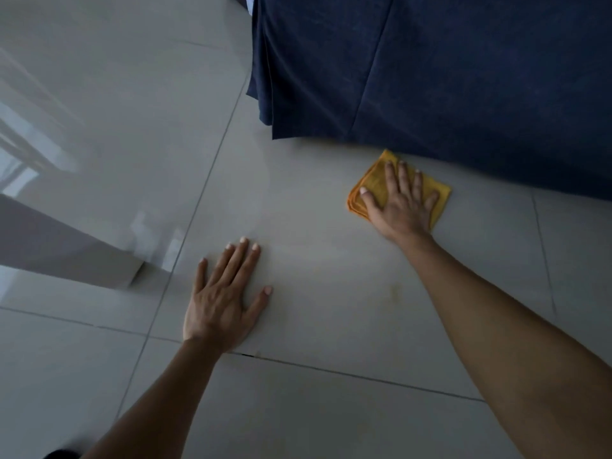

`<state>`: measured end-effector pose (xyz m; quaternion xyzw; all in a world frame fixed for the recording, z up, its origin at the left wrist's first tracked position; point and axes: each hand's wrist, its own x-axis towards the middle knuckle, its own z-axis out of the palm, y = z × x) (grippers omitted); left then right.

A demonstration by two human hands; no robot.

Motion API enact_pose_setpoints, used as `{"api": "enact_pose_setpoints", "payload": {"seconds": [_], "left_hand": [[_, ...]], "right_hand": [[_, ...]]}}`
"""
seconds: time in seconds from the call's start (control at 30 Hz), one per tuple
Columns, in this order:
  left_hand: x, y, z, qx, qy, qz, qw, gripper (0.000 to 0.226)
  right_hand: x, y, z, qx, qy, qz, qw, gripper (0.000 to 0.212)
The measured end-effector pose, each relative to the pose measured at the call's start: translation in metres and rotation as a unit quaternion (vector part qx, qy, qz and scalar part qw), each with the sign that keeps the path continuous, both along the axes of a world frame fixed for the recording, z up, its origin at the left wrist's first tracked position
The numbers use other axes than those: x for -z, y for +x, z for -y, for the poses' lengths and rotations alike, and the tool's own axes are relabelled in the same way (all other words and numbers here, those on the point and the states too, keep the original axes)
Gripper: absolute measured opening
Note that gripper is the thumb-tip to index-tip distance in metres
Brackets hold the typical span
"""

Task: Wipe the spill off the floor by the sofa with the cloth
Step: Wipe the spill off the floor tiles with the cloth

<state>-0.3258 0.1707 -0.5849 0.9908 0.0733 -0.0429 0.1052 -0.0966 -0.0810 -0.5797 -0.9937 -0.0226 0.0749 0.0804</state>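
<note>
Head view: the cloth [374, 185] is pressed flat beside the sofa [430, 77] by the right hand [402, 203], fingers spread; the faint yellowish spill [395, 289] could be missed, being nearer the braced, splayed left hand [222, 299].

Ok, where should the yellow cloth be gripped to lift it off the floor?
Probably pinch the cloth at its left folded edge, coming from the open floor side. The sofa crowds the far corner, and the right hand lies flat over the middle.
</note>
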Motion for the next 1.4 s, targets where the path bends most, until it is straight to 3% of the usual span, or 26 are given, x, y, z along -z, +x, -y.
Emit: {"api": "enact_pose_setpoints", "payload": {"seconds": [0.6, 0.73, 0.87, 0.97, 1.4], "left_hand": [[-0.002, 0.0, 0.0, -0.003, -0.022, -0.004, 1.0, 0.069], [-0.001, 0.0, -0.002, 0.002, -0.023, -0.003, 1.0, 0.069], [-0.002, 0.0, -0.002, 0.001, -0.025, -0.003, 1.0, 0.069], [-0.001, -0.001, -0.003, 0.002, -0.016, -0.009, 1.0, 0.07], [0.003, -0.001, -0.002, 0.004, 0.013, 0.025, 1.0, 0.071]], "right_hand": [[-0.002, 0.017, -0.191, -0.17, 0.027, -0.013, 0.985, 0.082], [-0.002, 0.007, -0.214, -0.249, 0.018, -0.01, 0.968, 0.079], [0.001, -0.004, -0.195, -0.316, 0.011, -0.001, 0.949, 0.075], [0.002, -0.009, -0.17, -0.312, 0.011, -0.004, 0.95, 0.075], [0.001, 0.001, 0.027, -0.123, -0.003, 0.008, 0.992, 0.074]]}}
